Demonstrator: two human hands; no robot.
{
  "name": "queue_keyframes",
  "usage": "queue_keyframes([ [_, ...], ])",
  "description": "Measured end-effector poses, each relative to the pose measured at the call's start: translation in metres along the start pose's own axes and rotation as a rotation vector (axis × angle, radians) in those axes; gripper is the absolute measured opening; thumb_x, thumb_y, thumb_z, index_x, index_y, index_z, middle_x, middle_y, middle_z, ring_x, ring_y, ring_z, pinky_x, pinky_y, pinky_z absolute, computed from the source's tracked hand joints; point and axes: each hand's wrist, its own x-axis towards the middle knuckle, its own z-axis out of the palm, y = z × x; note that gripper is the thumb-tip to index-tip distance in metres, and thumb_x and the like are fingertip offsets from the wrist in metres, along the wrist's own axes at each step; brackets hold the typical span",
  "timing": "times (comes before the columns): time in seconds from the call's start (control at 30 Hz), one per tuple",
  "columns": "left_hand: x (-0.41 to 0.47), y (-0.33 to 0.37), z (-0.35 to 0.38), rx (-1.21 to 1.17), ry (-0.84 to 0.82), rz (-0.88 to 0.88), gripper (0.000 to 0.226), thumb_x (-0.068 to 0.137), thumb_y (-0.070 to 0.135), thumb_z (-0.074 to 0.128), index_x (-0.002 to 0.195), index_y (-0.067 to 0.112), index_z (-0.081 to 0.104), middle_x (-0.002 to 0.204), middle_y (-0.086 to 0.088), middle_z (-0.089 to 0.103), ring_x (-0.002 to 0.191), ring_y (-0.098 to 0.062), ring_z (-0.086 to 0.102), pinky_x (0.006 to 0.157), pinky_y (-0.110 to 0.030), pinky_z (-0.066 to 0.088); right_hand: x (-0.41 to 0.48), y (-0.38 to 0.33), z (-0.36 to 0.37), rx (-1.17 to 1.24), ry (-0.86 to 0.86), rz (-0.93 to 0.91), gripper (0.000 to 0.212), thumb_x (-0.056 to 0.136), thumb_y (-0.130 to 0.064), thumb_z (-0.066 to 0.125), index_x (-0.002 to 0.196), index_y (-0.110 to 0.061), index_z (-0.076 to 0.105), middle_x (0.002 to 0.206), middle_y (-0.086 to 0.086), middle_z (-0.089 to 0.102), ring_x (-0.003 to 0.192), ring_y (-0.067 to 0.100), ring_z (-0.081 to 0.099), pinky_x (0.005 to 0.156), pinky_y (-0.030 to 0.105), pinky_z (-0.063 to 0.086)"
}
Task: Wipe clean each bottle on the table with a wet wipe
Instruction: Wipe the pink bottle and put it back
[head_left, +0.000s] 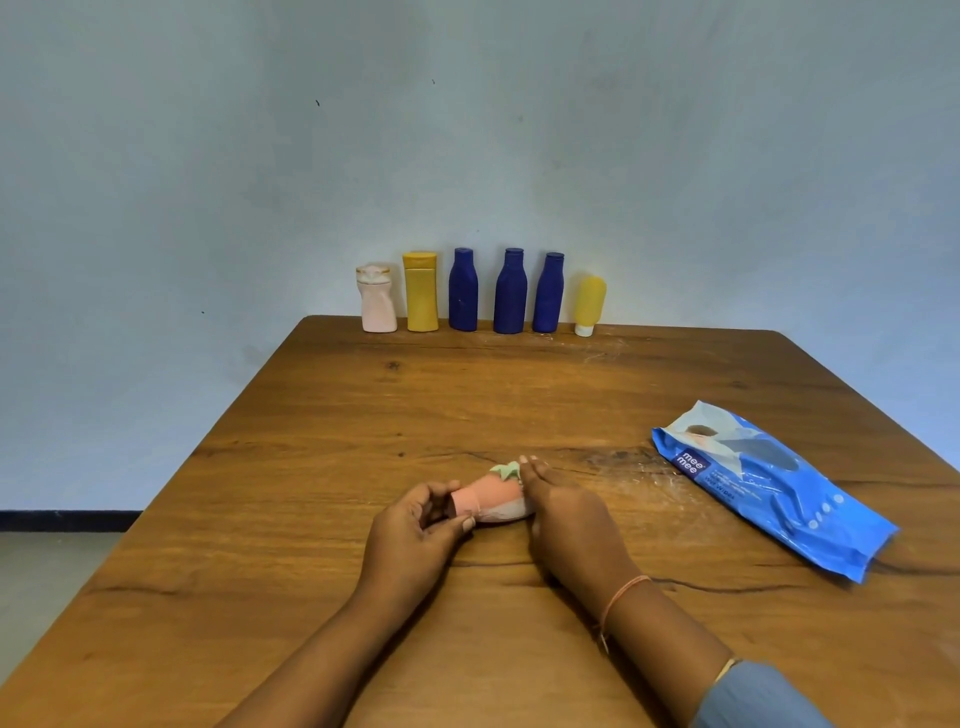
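Pale blue-grey plaster wall (467, 130) fills the background of the head view, matt and a little stained; at the lower left is a strip of grey floor (47, 571). Before it stands the desk (363, 415), brown wood with long grain, dark knots and some thin cracks; near the pack its surface has a whitish smear.

Along the far edge six containers stand upright in a row, near each other: a pale pink bottle (378, 304) with a narrow waist and an ornate cap; a yellow bottle (421, 296), flat-sided; three dark blue bottles (463, 293) (510, 296) (548, 297) with round shoulders and narrow necks; a yellow tube (590, 299) on its white cap.

At the near middle a peach bottle (475, 499) lies on its side, with a green cap (506, 470) pointing away. The left hand (415, 530) grips its base end, fingers and thumb curled round it. The right hand (566, 514) curves over the other part and holds a wet wipe (506, 512), whitish and soft, against the bottle. The two hands are close together, both clamped; the right wrist has a thin thread bracelet (626, 590) and a grey-blue sleeve (753, 696).

On the right, well apart, lies a wipes pack (769, 483), glossy blue plastic, flat and crinkled; whether it is open I cannot tell.
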Motion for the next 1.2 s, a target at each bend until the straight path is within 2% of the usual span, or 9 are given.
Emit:
queue_keyframes([
  [0.23,0.002,0.0,0.0,-0.015,-0.012,-0.009,0.036,0.073,-0.003,0.072,0.093,0.026,0.06,0.101,0.007,0.067,0.094,-0.001,0.064,0.086,-0.019,0.051,-0.002,-0.028,0.013,-0.032,0.033,-0.004,0.055,0.092,-0.003,0.039,0.144,-0.003,0.024,0.15,0.017,0.028,0.14,0.027,0.025,0.113,0.026,0.01],
  [0.4,0.002,-0.004,-0.001,-0.009,-0.013,-0.003,0.031,0.078,-0.004,0.065,0.095,0.022,0.064,0.093,0.006,0.071,0.09,-0.003,0.067,0.078,-0.016,0.052,-0.006,-0.054,0.024,0.0,0.138,-0.122,0.051,0.06,-0.01,0.057,0.109,-0.002,0.067,0.107,0.016,0.069,0.098,0.025,0.067,0.087,0.034,0.049],
  [0.53,0.001,-0.002,-0.001,-0.021,-0.007,-0.009,0.03,0.077,-0.004,0.067,0.094,0.019,0.064,0.092,0.004,0.071,0.089,-0.005,0.067,0.079,-0.019,0.052,-0.01,-0.044,0.019,-0.059,0.147,-0.198,0.047,0.067,-0.015,0.058,0.113,-0.008,0.066,0.112,0.009,0.068,0.102,0.02,0.066,0.089,0.029,0.048],
  [0.63,0.0,0.002,0.001,-0.037,-0.014,-0.005,0.035,0.074,-0.006,0.07,0.098,0.018,0.061,0.092,0.008,0.068,0.083,0.008,0.064,0.076,-0.009,0.05,-0.007,-0.023,0.016,-0.093,0.109,-0.126,0.051,0.064,-0.01,0.07,0.115,-0.005,0.065,0.115,0.012,0.066,0.102,0.023,0.065,0.086,0.032,0.051],
  [0.7,0.001,0.003,0.001,-0.033,-0.011,-0.003,0.035,0.075,-0.005,0.07,0.1,0.017,0.06,0.092,0.012,0.065,0.08,0.015,0.062,0.074,-0.005,0.048,-0.003,-0.015,0.01,-0.109,0.059,-0.075,0.056,0.074,-0.001,0.059,0.129,-0.004,0.052,0.131,0.014,0.055,0.117,0.026,0.056,0.097,0.031,0.044],
  [0.8,0.002,0.005,0.0,-0.029,-0.011,-0.003,0.035,0.076,-0.002,0.069,0.103,0.018,0.06,0.091,0.012,0.065,0.078,0.016,0.061,0.072,-0.003,0.047,0.007,-0.004,-0.006,0.035,-0.023,0.156,0.054,0.089,-0.005,0.043,0.141,-0.018,0.037,0.137,0.008,0.05,0.122,0.023,0.049,0.101,0.029,0.038],
  [0.93,0.002,0.005,-0.001,-0.019,-0.011,0.009,0.033,0.078,0.001,0.069,0.103,0.021,0.061,0.091,0.013,0.066,0.08,0.012,0.062,0.073,-0.005,0.048,0.018,0.005,-0.032,0.419,0.15,0.338,0.03,0.088,-0.002,0.05,0.112,-0.007,0.066,0.108,0.006,0.069,0.089,0.018,0.063,0.072,0.016,0.046],
  [1.07,0.002,0.004,-0.001,-0.001,0.0,0.015,0.031,0.078,0.003,0.07,0.099,0.024,0.063,0.092,0.01,0.068,0.081,0.008,0.064,0.072,-0.006,0.048,0.023,-0.009,-0.04,0.881,0.2,0.427,0.028,0.088,0.006,0.046,0.096,-0.004,0.071,0.089,-0.005,0.068,0.085,0.017,0.065,0.079,0.036,0.055],
  [1.2,0.002,0.004,-0.001,0.014,-0.004,0.033,0.031,0.078,0.002,0.07,0.101,0.021,0.063,0.089,0.013,0.068,0.079,0.009,0.064,0.072,-0.005,0.048,0.019,-0.022,-0.021,0.637,0.084,0.289,0.033,0.087,0.005,0.045,0.109,-0.006,0.067,0.111,0.006,0.068,0.1,0.014,0.061,0.086,0.018,0.045],
])
